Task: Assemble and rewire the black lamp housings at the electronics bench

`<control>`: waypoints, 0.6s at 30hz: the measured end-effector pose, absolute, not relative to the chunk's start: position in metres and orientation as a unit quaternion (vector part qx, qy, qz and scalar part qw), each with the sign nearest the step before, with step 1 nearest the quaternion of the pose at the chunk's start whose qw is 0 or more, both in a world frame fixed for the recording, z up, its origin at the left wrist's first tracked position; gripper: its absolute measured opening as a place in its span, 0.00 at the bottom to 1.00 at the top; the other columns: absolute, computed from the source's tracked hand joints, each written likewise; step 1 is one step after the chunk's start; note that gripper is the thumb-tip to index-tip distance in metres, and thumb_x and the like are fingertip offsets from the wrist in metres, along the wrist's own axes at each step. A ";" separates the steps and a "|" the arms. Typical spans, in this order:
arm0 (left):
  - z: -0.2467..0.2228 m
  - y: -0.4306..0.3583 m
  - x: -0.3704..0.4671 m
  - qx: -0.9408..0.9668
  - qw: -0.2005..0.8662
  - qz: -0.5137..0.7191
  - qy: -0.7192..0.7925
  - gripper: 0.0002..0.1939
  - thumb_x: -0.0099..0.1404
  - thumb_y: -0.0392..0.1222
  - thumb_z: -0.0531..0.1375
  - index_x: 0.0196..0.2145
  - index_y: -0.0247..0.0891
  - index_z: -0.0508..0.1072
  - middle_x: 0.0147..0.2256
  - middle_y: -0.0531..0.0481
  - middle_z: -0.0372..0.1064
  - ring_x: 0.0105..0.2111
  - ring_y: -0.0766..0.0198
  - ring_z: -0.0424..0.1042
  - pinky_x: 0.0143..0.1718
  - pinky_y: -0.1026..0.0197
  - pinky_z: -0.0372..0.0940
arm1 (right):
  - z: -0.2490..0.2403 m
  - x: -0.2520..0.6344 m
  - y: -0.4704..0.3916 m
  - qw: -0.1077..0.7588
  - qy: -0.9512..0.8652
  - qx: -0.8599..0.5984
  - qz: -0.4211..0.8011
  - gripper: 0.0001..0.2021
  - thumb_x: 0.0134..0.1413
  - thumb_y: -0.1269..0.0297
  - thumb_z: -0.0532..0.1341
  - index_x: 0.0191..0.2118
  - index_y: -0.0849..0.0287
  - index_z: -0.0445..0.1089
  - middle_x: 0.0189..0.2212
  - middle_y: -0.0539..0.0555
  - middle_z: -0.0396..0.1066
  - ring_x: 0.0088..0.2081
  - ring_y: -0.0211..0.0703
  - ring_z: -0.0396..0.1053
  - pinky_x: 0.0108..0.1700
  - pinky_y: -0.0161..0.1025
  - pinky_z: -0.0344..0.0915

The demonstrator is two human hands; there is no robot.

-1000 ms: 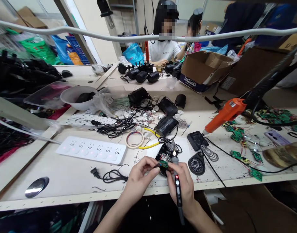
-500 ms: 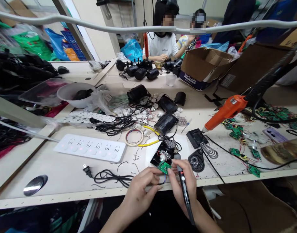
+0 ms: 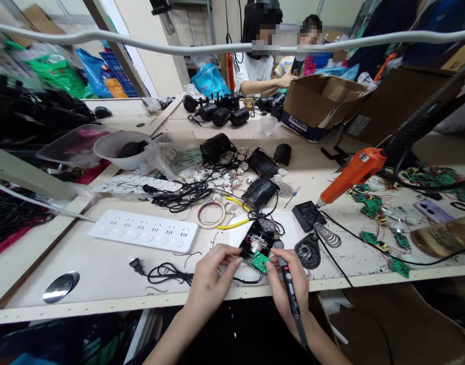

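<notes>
Your right hand (image 3: 302, 284) holds a slim black-and-grey soldering iron (image 3: 292, 300), its thumb against the small green circuit board (image 3: 260, 262) between your hands. Your left hand (image 3: 209, 279) has its fingertips drawn narrow beside the open black plastic housing (image 3: 249, 244); whether they grip anything, I cannot tell. Left of that hand, a long white power strip (image 3: 145, 231) lies on the bench (image 3: 103, 268).

The soldering iron (image 3: 289, 289), orange power driver (image 3: 352, 175) and scattered circuit boards (image 3: 400, 268) show an electronics workshop.
</notes>
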State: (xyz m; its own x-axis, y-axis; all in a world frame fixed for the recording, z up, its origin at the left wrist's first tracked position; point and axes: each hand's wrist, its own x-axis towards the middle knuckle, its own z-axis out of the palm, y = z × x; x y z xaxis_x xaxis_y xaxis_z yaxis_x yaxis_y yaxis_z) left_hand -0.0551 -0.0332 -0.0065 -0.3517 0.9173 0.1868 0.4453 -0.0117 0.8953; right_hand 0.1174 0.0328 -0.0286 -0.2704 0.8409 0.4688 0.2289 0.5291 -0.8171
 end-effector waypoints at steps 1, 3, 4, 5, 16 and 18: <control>-0.006 -0.027 -0.057 0.496 0.245 0.506 0.662 0.08 0.65 0.41 0.61 0.42 0.40 0.75 0.37 0.48 0.74 0.33 0.65 0.74 0.36 0.64 0.70 | -0.029 0.117 0.032 0.485 -0.726 -0.369 0.318 0.11 0.61 0.70 0.58 0.48 0.56 0.68 0.34 0.52 0.68 0.35 0.41 0.71 0.37 0.38 0.70; -0.005 -0.014 -0.059 0.480 0.272 0.531 0.643 0.12 0.64 0.41 0.62 0.46 0.40 0.75 0.41 0.47 0.74 0.33 0.65 0.74 0.36 0.63 0.71 | -0.029 0.116 0.032 0.493 -0.719 -0.376 0.314 0.10 0.61 0.69 0.58 0.47 0.56 0.69 0.34 0.52 0.68 0.34 0.41 0.71 0.36 0.38 0.70; -0.004 -0.008 -0.060 0.486 0.287 0.536 0.628 0.12 0.64 0.42 0.62 0.46 0.40 0.76 0.43 0.46 0.74 0.34 0.65 0.74 0.37 0.62 0.71 | -0.029 0.116 0.032 0.495 -0.717 -0.378 0.314 0.10 0.61 0.68 0.58 0.47 0.56 0.69 0.33 0.52 0.69 0.34 0.42 0.71 0.36 0.39 0.70; -0.002 -0.003 -0.060 0.499 0.297 0.535 0.614 0.11 0.65 0.43 0.62 0.45 0.40 0.77 0.43 0.45 0.74 0.36 0.63 0.74 0.37 0.62 0.71 | -0.030 0.116 0.032 0.493 -0.718 -0.377 0.314 0.10 0.61 0.68 0.58 0.47 0.56 0.69 0.33 0.52 0.69 0.34 0.42 0.71 0.36 0.39 0.71; 0.024 0.007 -0.064 0.757 0.242 0.381 0.472 0.16 0.70 0.32 0.52 0.52 0.41 0.73 0.49 0.44 0.74 0.49 0.61 0.73 0.51 0.58 0.68 | -0.022 0.131 0.032 0.499 -0.746 -0.344 0.274 0.13 0.61 0.75 0.58 0.50 0.56 0.66 0.34 0.52 0.67 0.35 0.41 0.69 0.37 0.39 0.70; 0.029 0.010 -0.063 0.784 0.229 0.327 0.475 0.17 0.70 0.31 0.51 0.52 0.41 0.72 0.49 0.44 0.73 0.48 0.61 0.72 0.49 0.59 0.68 | -0.020 0.134 0.033 0.508 -0.747 -0.341 0.261 0.13 0.61 0.75 0.58 0.50 0.56 0.66 0.34 0.52 0.67 0.34 0.41 0.69 0.37 0.38 0.70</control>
